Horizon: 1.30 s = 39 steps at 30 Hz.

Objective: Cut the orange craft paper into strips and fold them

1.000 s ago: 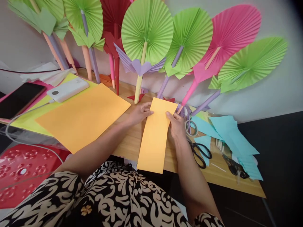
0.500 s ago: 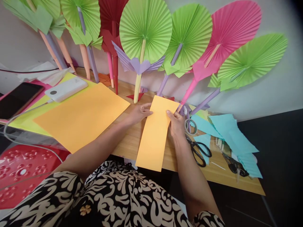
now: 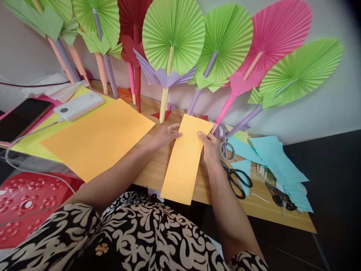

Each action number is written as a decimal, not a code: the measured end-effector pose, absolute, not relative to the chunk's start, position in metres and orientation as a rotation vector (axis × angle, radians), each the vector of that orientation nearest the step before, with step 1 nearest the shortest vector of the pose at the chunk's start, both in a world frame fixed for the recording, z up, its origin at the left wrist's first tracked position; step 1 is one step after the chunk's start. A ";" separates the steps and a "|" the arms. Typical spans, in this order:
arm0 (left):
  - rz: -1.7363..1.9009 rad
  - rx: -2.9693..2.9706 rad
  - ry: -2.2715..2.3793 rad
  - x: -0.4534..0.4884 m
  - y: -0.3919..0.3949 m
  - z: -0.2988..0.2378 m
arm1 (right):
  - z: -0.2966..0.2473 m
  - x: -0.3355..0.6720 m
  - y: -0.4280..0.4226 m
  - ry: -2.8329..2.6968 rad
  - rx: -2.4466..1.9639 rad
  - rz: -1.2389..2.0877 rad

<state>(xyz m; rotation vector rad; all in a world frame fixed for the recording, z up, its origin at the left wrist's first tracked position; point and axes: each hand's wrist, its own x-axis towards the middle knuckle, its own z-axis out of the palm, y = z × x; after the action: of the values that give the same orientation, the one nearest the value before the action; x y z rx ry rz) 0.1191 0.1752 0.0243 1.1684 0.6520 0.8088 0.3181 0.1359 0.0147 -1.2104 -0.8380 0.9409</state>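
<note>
Fabric, black with cream swirls (image 3: 135, 237), fills the bottom of the frame under your forearms. Above it, the orange paper strip (image 3: 182, 165) lies lengthwise at centre on the wooden table (image 3: 150, 175), its near end hanging over the edge. Black scissors (image 3: 238, 180) and a tape roll (image 3: 226, 151) sit just right of it, with turquoise paper scraps (image 3: 270, 158) beyond. A large orange sheet (image 3: 98, 137) lies to the left, a white power bank (image 3: 79, 106) at its far corner. Your left hand (image 3: 166, 135) pinches the strip's left edge near the top, while your right hand (image 3: 211, 148) grips the right edge, thumb on top. Pleated paper fans (image 3: 173, 35) lean on the wall across the top.
</note>
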 end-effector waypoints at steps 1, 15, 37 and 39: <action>0.810 1.173 0.649 0.119 0.175 0.024 | 0.014 0.319 0.136 -0.842 -1.221 0.932; 0.903 1.238 0.828 0.121 0.175 0.020 | 0.017 0.312 0.135 -0.853 -1.272 0.975; 1.137 1.552 1.137 0.118 0.182 0.019 | 0.019 0.322 0.137 -0.946 -1.230 0.953; 1.134 1.549 1.147 0.117 0.184 0.017 | 0.021 0.322 0.136 -0.955 -1.226 0.965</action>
<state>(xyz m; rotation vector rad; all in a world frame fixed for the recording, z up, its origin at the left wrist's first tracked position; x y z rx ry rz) 0.1170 0.1839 0.0171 1.5490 1.1472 1.1341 0.3220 0.1357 0.0208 -1.2260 -0.9545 0.9651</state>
